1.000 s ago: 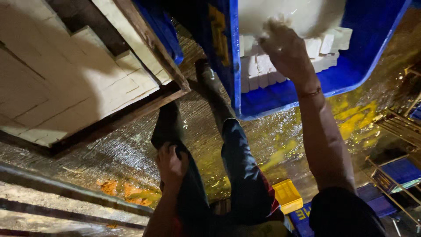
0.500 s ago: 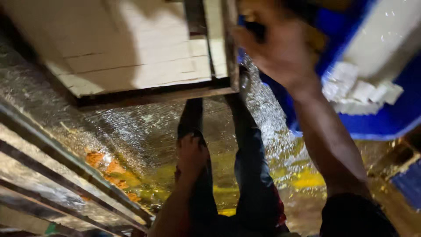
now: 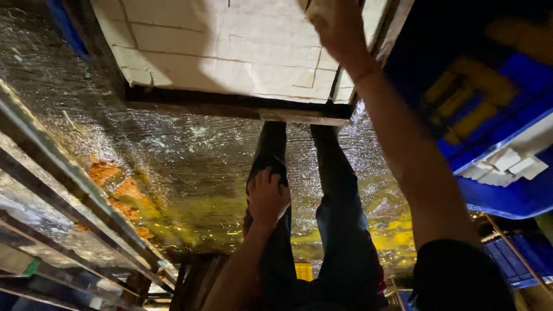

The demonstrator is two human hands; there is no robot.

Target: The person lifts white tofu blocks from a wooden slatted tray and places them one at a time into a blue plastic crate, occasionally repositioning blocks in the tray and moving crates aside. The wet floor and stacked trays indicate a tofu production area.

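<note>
- Here the right hand reaches forward to the wooden tray, which holds a slab of white tofu cut by score lines into blocks.
- The tray lies at the top of the view, above the wet floor; its dark front rim faces the person.
- The right hand rests on the tofu near the tray's right edge. Its fingers run out of the frame, so I cannot tell if they are apart or closed on something.
- The left hand lies on the person's left knee, fingers bent loosely over the dark trouser leg; it holds no object.
- The tofu looks soft, wet and easy to break. I judge that a block should be lifted from below with flat fingers, not pinched.
- The whole tray seems heavy and slippery; the wooden rim is the safer place to grip.
- At the right stands a blue plastic crate with more white blocks inside.
</note>
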